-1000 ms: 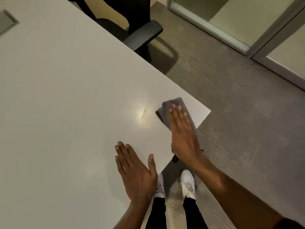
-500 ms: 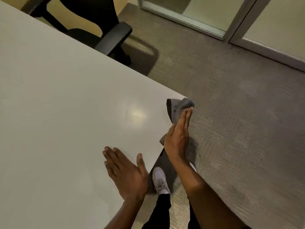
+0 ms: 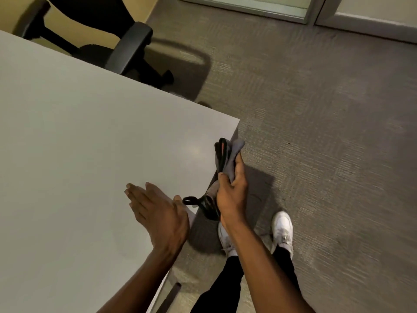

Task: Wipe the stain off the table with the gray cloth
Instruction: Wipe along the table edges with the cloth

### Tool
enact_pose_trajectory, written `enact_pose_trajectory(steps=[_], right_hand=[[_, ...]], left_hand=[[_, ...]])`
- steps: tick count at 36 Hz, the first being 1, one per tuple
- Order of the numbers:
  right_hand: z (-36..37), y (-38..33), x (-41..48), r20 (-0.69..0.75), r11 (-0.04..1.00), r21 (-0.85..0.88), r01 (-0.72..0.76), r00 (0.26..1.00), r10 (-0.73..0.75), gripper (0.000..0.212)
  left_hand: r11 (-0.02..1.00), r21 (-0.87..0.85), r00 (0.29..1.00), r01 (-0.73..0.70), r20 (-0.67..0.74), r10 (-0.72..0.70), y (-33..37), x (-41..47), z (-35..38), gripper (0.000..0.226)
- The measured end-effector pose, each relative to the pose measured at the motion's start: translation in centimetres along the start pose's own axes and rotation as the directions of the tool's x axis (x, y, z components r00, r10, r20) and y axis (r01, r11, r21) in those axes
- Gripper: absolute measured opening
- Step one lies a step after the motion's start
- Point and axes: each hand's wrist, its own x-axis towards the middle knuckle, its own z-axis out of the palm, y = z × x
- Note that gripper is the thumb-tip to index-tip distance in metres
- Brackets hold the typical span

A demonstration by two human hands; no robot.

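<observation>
Gray cloth (image 3: 228, 158) bunched in the right hand (image 3: 231, 195), fingers (image 3: 238, 164) curled and clamped around its lower half, thumb pressed across the near side. Held just off the right edge of the bench (image 3: 90, 143), past the corner, over the carpet (image 3: 316, 132) rather than on the surface. Long axis of the bundle roughly upright, upper end fanning out above the knuckles, with a dark band and a small reddish patch showing in the folds. Something black and looped (image 3: 191, 201) hanging near the heel of that hand; cannot tell what it is, nor whether part of the cloth.

Left hand (image 3: 158, 213) flat on the bench close to the near edge, fingers (image 3: 135, 192) straight, pressed side by side, gripping nothing, pointing away and to the left.

No stain to be made out on the bench; only a pale sheen (image 3: 194, 152) near the corner, just left of the cloth. Judged from that, wiping area lies left of the right hand, back across the edge. Right hand plainly the nearer one, and the only one carrying the cloth. Any further pass would probably mean bringing the bundle leftward over the edge and flattening it onto the surface.

Beyond: black office chair (image 3: 126, 46) at the far side, white shoes (image 3: 282, 227) below.
</observation>
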Motion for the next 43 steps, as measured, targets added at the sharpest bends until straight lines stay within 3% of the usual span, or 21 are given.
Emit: enact_pose_trajectory(steps=[5, 11, 18, 20, 27, 31, 34, 43], right_hand=[[-0.2, -0.1, 1.6, 0.020, 1.000, -0.011, 0.019, 1.000, -0.019, 0.072], [-1.8, 2.3, -1.8, 0.105, 0.999, -0.022, 0.034, 0.994, -0.032, 0.067], [-2.2, 0.2, 2.5, 0.054, 0.967, 0.222, -0.123, 0.992, 0.114, 0.064], [-1.7, -0.7, 4.2, 0.037, 0.963, 0.255, -0.092, 0.996, 0.085, 0.065], [-1.2, 1.3, 0.5, 0.036, 0.987, 0.056, 0.150, 0.988, -0.153, 0.062], [-1.9, 2.8, -1.3, 0.086, 0.987, 0.063, 0.146, 0.985, -0.151, 0.060], [-2.1, 2.6, -0.7, 0.080, 0.990, 0.080, 0.119, 0.989, -0.125, 0.059], [-1.0, -0.2, 4.6, -0.005, 0.984, 0.083, 0.157, 0.988, -0.157, 0.068]], left_hand=[[0.989, -0.114, 0.995, -0.097, -0.029, 0.095, 5.3, 3.6, -1.4, 0.084], [0.975, -0.127, 0.984, -0.180, -0.020, 0.179, 11.8, 7.4, -1.9, 0.085], [0.985, -0.083, 0.984, -0.152, 0.078, 0.159, 15.4, 10.2, -0.9, 0.114], [0.989, -0.094, 0.984, -0.114, 0.126, 0.125, 15.7, 10.4, -0.5, 0.130], [0.990, -0.009, 0.982, -0.140, 0.123, 0.140, 15.9, 10.4, -0.5, 0.096], [0.991, 0.053, 0.978, -0.124, 0.177, 0.113, 17.0, 11.0, -1.0, 0.113], [0.974, 0.152, 0.969, -0.166, 0.206, 0.133, 17.5, 11.3, -1.1, 0.100], [0.954, 0.242, 0.967, -0.174, 0.226, 0.119, 18.0, 11.9, -1.3, 0.100]])
